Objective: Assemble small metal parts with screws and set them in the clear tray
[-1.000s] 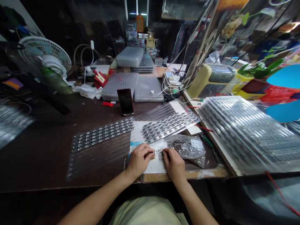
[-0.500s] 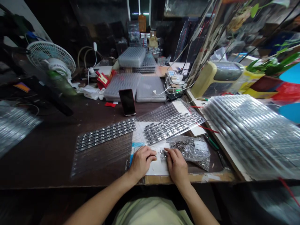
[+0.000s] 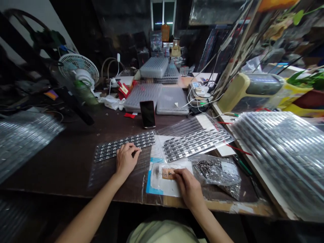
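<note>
My left hand (image 3: 126, 158) rests on a clear ridged tray (image 3: 118, 158), its fingers curled and pinched at the rows of small metal parts (image 3: 126, 144) filling the tray's far half. My right hand (image 3: 188, 185) lies on a white sheet (image 3: 162, 184) with fingers closed in a pinch beside a small tan block (image 3: 167, 173); what the fingertips grip is too small to name. A second tray (image 3: 197, 141) with metal parts lies just beyond the sheet. A clear bag of loose metal parts (image 3: 215, 170) sits right of my right hand.
A phone (image 3: 147, 114) stands upright behind the trays. Stacks of clear trays lie at the right (image 3: 283, 148) and left (image 3: 22, 135). A small fan (image 3: 79, 72), lidded boxes (image 3: 154, 65), cables and a yellow device (image 3: 253, 89) crowd the back of the dark table (image 3: 65, 158).
My left hand left the white sheet and moved left and forward onto the tray of metal parts. My right hand stayed by the tan block. The camera view shifted left.
</note>
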A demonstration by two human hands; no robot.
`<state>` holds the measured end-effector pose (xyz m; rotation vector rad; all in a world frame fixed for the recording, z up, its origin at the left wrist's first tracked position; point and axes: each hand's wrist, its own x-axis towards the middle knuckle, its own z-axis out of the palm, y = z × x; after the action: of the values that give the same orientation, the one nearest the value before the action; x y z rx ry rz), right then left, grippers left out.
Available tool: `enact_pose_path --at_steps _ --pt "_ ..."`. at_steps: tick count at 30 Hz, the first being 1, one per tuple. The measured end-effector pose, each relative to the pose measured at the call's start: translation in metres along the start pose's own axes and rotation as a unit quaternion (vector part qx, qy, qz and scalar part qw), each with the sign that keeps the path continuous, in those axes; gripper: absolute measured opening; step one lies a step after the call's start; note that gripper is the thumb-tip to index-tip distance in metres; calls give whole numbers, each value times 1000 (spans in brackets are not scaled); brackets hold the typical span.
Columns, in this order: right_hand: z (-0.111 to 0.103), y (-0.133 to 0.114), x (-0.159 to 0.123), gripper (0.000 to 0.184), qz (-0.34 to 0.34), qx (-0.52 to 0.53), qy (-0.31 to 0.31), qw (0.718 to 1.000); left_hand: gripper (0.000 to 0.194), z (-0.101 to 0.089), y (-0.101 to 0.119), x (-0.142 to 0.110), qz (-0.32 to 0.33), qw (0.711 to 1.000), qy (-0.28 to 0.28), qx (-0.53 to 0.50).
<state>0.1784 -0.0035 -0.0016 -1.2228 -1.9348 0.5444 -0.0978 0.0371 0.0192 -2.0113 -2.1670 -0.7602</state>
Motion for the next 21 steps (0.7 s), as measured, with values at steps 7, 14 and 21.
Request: enact_pose_path --at_steps 7,14,21 --pt "12 -3 7 15 26 31 -40 998 18 -1 8 40 72 997 30 17" --pt "7 -5 7 16 31 30 -53 998 25 34 35 113 198 979 17 46" --pt "7 -5 9 16 44 34 -64 996 23 45 25 113 210 977 38 13"
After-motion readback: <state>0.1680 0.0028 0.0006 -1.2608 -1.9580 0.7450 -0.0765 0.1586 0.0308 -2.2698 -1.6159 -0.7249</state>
